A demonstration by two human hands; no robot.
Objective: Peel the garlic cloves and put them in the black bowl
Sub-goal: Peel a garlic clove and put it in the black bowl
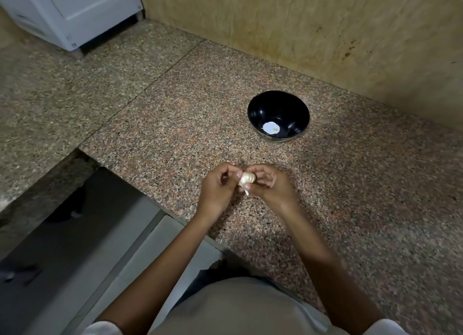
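**Pale shirt, two forearms, one garlic held above the counter**

Pale shirt point(238, 307) fills the bottom edge, cut off by the frame. Two bare forearms reach forward from it over a speckled granite counter point(363, 196).

Count: two hands, one piece of garlic, one black bowl.

Both hands meet at the garlic point(247, 178), which is held up between them near the counter's front edge. It is white and ridged, and a thin strip of skin hangs down from its underside. Whether it is a whole small bulb or a cluster of cloves is hard to make out.

The left hand point(218, 186) pinches the garlic from its own side, thumb tip on it and fingers curled inward toward the palm. The right hand point(271, 185) pinches it from the other side, thumb pressed to the lower part and forefinger arched over the top; its remaining fingers are loosely curled behind. The fingertips behind the garlic are hidden.

The black bowl point(258, 109) stands upright on the counter beyond the hands and a little to the right, well apart from them, near the beige wall panel point(325, 21). A white patch point(270, 128) with a small greenish spot lies in the bowl's bottom; what it is cannot be told.

A white cabinet point(75, 11) stands at the far left corner, cut off by the frame.
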